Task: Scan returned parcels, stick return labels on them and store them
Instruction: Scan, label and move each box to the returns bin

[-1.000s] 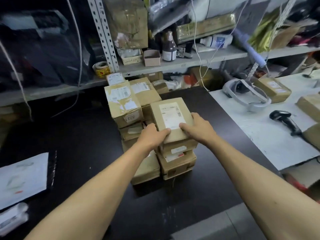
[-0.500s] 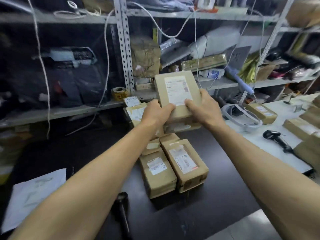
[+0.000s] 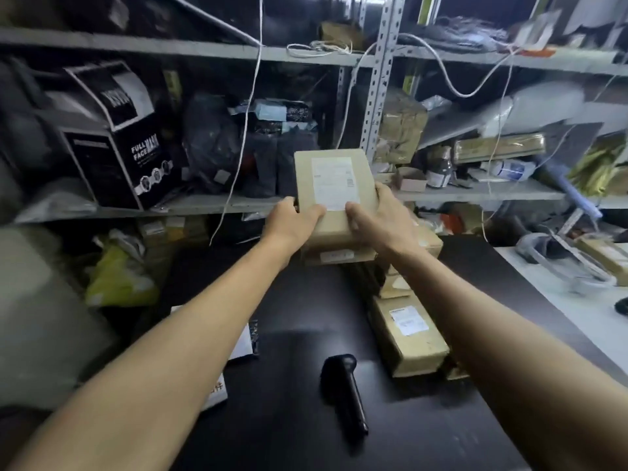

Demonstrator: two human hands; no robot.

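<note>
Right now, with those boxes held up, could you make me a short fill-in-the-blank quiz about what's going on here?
1. The lifted stack of parcels is held by ____ hands.
2. The label on the top parcel is coloured ____.
3. The black scanner lies on the dark ____.

Missing words: both; white; table

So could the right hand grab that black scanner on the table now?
Probably not yet: the right hand and left hand both hold stacked parcels. The scanner itself lies uncovered.
</note>
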